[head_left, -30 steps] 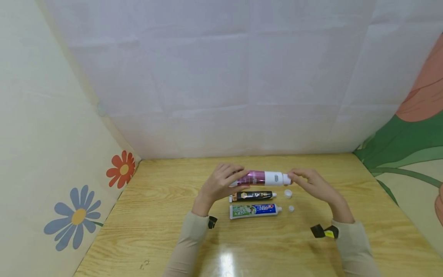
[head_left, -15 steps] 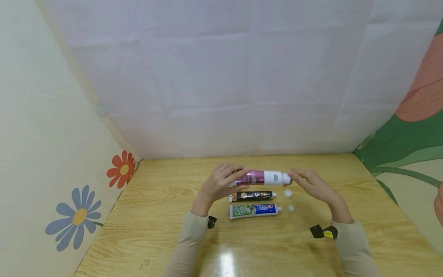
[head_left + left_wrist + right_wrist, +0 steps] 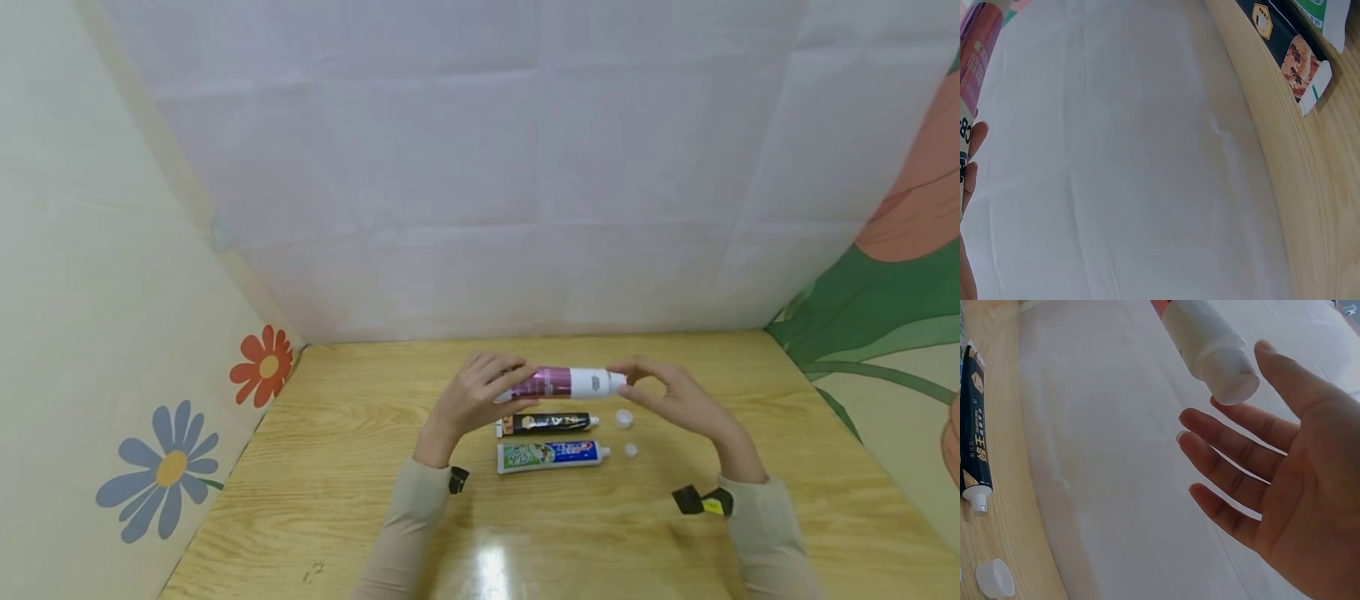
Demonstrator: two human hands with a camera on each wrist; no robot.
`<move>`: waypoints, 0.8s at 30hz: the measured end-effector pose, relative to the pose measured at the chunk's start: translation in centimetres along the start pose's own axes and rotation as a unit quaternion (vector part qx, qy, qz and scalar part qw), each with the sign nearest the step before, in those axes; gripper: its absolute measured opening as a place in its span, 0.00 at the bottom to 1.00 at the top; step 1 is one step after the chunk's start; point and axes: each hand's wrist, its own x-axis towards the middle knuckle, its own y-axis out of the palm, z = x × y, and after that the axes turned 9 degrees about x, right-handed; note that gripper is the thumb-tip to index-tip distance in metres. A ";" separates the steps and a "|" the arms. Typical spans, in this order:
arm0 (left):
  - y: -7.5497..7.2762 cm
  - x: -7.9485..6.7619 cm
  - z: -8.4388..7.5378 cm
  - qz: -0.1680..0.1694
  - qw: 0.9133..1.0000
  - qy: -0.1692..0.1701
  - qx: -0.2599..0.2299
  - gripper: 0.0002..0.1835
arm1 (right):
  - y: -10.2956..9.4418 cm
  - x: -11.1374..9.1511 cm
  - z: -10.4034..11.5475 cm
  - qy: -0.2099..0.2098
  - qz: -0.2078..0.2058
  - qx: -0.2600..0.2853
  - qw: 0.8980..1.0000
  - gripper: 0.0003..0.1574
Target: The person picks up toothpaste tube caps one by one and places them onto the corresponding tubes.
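Note:
My left hand point(image 3: 480, 392) grips the crimped end of a pink and white tube point(image 3: 562, 383) and holds it level above the wooden table point(image 3: 337, 467). In the left wrist view the pink tube point(image 3: 977, 50) shows at the left edge, next to a fingertip point(image 3: 972, 156). My right hand point(image 3: 660, 390) is at the tube's white capped end point(image 3: 1222, 362). Its fingers point(image 3: 1235, 456) are spread and straight, with the thumb point(image 3: 1291, 375) beside the cap. I cannot tell whether any finger touches the cap.
A black tube point(image 3: 547, 424) and a green and blue tube point(image 3: 551, 456) lie side by side below the held one, both uncapped. Two small white caps point(image 3: 624, 418) point(image 3: 631, 451) lie to their right. Paper walls close off the back and sides.
My right hand has moved left, so its fingers now reach round the tube's capped end. The tube has shifted slightly left and up. The left hand's grip is unchanged.

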 end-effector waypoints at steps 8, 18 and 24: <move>0.0 -0.1 0.1 -0.003 1.000 -0.001 -0.004 0.27 | 0.1 0.0 0.3 -0.039 -0.005 -0.006 0.999 0.27; 0.0 0.0 0.1 -0.004 1.000 -0.002 -0.004 0.27 | 0.0 0.0 0.2 -0.038 -0.002 -0.005 0.999 0.24; 0.0 0.0 0.1 -0.002 1.000 -0.005 -0.005 0.27 | 0.0 0.0 0.1 -0.041 0.001 -0.011 0.999 0.22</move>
